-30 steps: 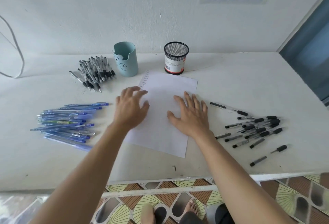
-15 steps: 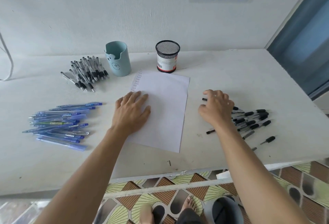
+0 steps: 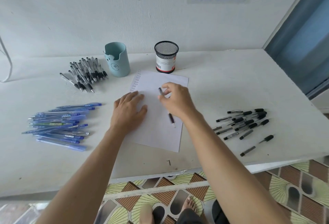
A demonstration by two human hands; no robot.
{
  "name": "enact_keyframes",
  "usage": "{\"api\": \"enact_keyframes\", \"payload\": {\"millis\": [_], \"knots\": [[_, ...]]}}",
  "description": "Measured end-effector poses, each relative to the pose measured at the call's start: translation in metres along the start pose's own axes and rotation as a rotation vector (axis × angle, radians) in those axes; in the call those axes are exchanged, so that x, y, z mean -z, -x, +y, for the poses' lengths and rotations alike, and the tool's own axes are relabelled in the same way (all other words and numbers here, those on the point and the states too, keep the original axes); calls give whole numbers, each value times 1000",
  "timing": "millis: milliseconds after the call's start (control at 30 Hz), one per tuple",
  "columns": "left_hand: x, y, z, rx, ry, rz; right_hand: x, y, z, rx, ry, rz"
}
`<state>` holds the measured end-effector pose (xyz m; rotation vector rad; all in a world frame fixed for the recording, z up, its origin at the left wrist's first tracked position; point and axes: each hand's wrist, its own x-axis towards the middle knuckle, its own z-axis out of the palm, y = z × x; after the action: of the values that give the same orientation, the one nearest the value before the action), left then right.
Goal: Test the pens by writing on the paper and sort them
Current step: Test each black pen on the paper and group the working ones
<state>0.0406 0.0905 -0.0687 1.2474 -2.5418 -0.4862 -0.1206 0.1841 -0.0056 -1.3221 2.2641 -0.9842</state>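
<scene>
A white sheet of paper (image 3: 161, 134) lies in the middle of the table, with a column of small written words near its top left corner. My left hand (image 3: 129, 110) rests flat on the paper's left edge. My right hand (image 3: 177, 100) hovers over the paper and pinches a black pen (image 3: 171, 117); the pen's cap end sticks up past my fingers and its tip points toward me. A loose pile of black pens (image 3: 244, 123) lies to the right of the paper.
Blue pens (image 3: 60, 125) are heaped at the left. Another group of black-grip pens (image 3: 85, 74) lies at the back left beside a light blue holder (image 3: 116, 60). A black mesh cup (image 3: 166, 56) stands behind the paper. The table's front edge is close to me.
My right hand moved from the paper to the right pile, picked up a black pen and brought it back over the paper. The left hand stayed on the paper's left edge.
</scene>
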Motion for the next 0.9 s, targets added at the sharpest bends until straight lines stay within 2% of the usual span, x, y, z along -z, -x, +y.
{"api": "enact_keyframes", "payload": {"millis": [133, 300, 367, 467, 567, 667, 900], "knots": [[6, 0, -4, 61, 280, 133, -29, 1, -6, -108, -7, -111], [9, 3, -4, 44, 357, 173, -37, 7, 3, -105, -53, -90], [10, 6, -2, 42, 300, 144, -33, 11, 12, -14, 8, -13], [8, 11, 2, -6, 95, 84, -28, 13, 34, 85, 287, 83], [8, 8, 8, -4, -53, -38, -25, 16, 49, 14, 433, -76], [12, 5, 15, 36, -31, -73, -26, 22, 55, 18, 507, -155], [20, 0, 19, 174, 147, -94, -29, 23, 55, 11, 509, -126]]}}
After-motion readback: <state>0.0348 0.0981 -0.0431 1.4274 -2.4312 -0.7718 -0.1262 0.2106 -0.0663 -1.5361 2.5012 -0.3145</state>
